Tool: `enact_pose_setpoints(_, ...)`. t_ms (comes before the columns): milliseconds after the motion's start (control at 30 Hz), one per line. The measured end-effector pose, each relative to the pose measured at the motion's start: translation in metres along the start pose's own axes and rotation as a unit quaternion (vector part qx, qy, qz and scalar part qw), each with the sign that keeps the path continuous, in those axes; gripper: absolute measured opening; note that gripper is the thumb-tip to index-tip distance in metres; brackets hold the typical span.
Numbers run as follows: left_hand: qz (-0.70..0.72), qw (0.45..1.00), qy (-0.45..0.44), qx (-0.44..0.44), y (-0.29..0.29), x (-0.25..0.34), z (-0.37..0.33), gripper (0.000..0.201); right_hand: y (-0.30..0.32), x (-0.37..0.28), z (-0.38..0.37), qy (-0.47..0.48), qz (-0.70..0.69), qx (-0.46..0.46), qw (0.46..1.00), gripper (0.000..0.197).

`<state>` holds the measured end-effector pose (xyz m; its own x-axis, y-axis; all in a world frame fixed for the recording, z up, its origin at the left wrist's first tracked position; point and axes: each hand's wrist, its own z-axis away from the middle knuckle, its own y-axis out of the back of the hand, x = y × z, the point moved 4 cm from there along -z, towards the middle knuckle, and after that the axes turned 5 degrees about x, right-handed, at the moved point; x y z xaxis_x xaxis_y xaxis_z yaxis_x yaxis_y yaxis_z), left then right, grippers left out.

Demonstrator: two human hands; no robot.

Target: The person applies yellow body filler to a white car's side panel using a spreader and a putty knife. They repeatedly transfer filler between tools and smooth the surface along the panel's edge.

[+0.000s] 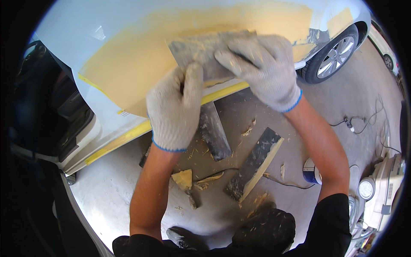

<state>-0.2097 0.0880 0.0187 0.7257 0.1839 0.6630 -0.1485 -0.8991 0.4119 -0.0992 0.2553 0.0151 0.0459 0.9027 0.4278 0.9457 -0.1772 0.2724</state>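
2 gloved hands (175, 109) (261, 70), 1 spreader (201, 51).

The grey concrete floor (334, 107) is carrying two long filler-smeared flat boards (254, 165), a small yellowish putty scraper (184, 179), scattered dried filler crumbs (248, 128) and a black cable (364, 120).

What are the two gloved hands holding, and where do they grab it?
Both hands, left hand and right hand, hold a flat grey spreader by its lower edge, against the car's yellow filler patch.

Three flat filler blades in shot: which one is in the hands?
The grey blade pressed against the yellow-filled car panel, gripped by both gloved hands. The other two blades lie untouched on the floor.
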Motion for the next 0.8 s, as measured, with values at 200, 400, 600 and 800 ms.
enact_pose_setpoints(200,-0.055,0.997,-0.008,0.054,-0.003,0.008,-0.041,0.049,-0.027,0.035,-0.027,0.033,0.055,0.015,0.998,0.037)
enact_pose_setpoints(400,0.004,0.998,0.019,0.051,-0.007,0.0,-0.051,0.048,-0.037,0.033,-0.024,0.027,0.037,0.013,0.999,0.039)
enact_pose_setpoints(600,-0.011,0.999,0.033,0.034,-0.014,-0.016,-0.043,0.052,-0.044,0.029,-0.018,0.023,0.022,-0.001,1.0,0.042)
enact_pose_setpoints(800,0.044,0.989,0.141,0.001,-0.029,-0.038,-0.009,0.053,-0.037,0.004,0.006,0.004,0.015,-0.096,0.995,0.035)
